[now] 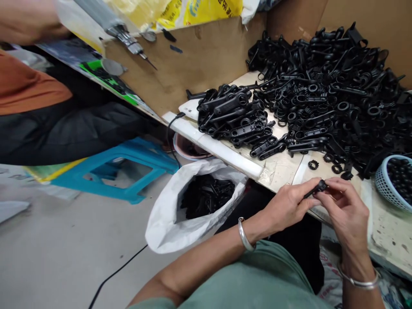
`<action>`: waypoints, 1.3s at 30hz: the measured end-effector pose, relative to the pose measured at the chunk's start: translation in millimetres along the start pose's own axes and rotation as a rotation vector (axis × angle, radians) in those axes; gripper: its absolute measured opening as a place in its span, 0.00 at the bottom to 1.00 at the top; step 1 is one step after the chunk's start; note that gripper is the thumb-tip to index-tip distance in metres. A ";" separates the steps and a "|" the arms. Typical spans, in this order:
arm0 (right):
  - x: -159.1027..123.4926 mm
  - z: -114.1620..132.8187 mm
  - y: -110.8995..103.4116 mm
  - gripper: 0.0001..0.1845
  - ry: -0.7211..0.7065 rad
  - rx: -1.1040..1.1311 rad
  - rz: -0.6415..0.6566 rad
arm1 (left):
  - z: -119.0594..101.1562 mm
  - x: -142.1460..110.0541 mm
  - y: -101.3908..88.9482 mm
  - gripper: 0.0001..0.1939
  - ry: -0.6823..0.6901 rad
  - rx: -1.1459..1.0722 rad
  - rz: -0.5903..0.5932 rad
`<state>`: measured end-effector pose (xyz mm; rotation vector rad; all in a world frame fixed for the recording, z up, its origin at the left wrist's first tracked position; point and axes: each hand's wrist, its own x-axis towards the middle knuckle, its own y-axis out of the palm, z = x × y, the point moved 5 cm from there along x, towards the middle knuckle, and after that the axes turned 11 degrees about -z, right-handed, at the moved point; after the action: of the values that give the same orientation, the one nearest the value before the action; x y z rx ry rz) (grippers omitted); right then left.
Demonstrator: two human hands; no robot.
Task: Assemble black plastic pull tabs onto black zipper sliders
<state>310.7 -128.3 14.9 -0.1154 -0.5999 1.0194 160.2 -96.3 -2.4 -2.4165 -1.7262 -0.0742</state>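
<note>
My left hand is closed on a black plastic arm-shaped part, held just over the front edge of the worktable. The fingertips of my right hand pinch the far end of the same part, and they partly hide it. Just beyond my hands, a few small black toothed rings lie on the table. Behind them spreads a large heap of black plastic parts, mixed with rings. Left of it, similar long black arms lie stacked.
A light blue basket of black balls stands at the right. Below the table edge, a white sack holds black parts. A powered driver hangs at upper left, near a seated co-worker. A blue stool stands on the floor.
</note>
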 end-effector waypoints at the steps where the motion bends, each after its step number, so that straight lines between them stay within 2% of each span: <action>1: -3.2 -3.3 -3.5 0.11 0.056 0.035 0.032 | -2.0 -0.5 -2.6 0.22 -0.006 0.041 -0.006; 5: -16.4 -19.2 -15.9 0.20 0.212 0.110 0.159 | -12.5 -4.7 -6.6 0.21 -0.002 0.006 -0.012; 7: -21.0 -24.0 -18.0 0.22 0.226 0.083 0.161 | -17.6 -8.0 -3.2 0.23 0.031 -0.056 0.026; 9: -24.2 -26.2 -15.6 0.21 0.254 0.023 0.110 | -17.9 -10.3 -0.1 0.24 0.025 -0.083 0.044; 12: -27.2 -23.3 -3.2 0.20 0.307 -0.078 0.002 | -10.8 -10.1 -2.1 0.25 -0.053 -0.062 0.004; 14: -27.7 -17.5 10.1 0.19 0.314 -0.072 -0.011 | -6.9 -9.0 -7.6 0.25 -0.079 -0.009 -0.025; 16: -25.8 -11.4 23.8 0.19 0.310 -0.004 0.048 | -6.0 -8.5 -15.5 0.24 -0.063 0.078 -0.047; 18: -19.9 -7.5 34.3 0.20 0.294 0.041 0.178 | -8.9 -8.6 -25.8 0.23 0.014 0.211 -0.078; 20: -7.6 -7.0 36.3 0.21 0.243 0.011 0.287 | -13.8 -7.7 -38.9 0.23 0.146 0.411 -0.130; 21: 1.9 -8.0 33.0 0.22 0.191 -0.053 0.292 | -16.0 -6.1 -46.7 0.23 0.214 0.527 -0.169; 24: 35.1 -11.8 16.6 0.23 -0.046 -0.388 0.180 | -16.7 5.3 -75.0 0.24 0.329 0.810 -0.327; 26: 51.1 -13.7 14.9 0.22 -0.204 -0.599 0.173 | -12.7 17.5 -94.4 0.23 0.329 0.876 -0.413; 27: 55.8 -15.1 18.4 0.22 -0.260 -0.664 0.213 | -9.9 23.9 -102.6 0.22 0.317 0.876 -0.435; 31: 60.2 -18.0 40.5 0.20 -0.377 -0.736 0.405 | -2.1 42.1 -120.5 0.21 0.271 0.844 -0.447; 33: 60.9 -17.8 42.1 0.18 -0.381 -0.691 0.429 | -5.4 44.2 -119.1 0.21 0.295 0.849 -0.462; 35: 62.7 -19.7 31.2 0.17 -0.305 -0.584 0.398 | -13.9 44.3 -109.9 0.19 0.360 0.868 -0.483; 37: 61.9 -28.2 13.2 0.20 -0.118 -0.448 0.399 | -22.5 47.0 -91.7 0.17 0.424 0.934 -0.448; 39: 55.1 -39.9 -3.5 0.25 0.089 -0.352 0.461 | -26.3 55.3 -66.1 0.17 0.471 1.033 -0.319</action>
<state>355.0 -77.3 5.7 -0.6295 -0.6827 1.3353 117.6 -28.2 38.4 -1.2554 -1.3877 0.1599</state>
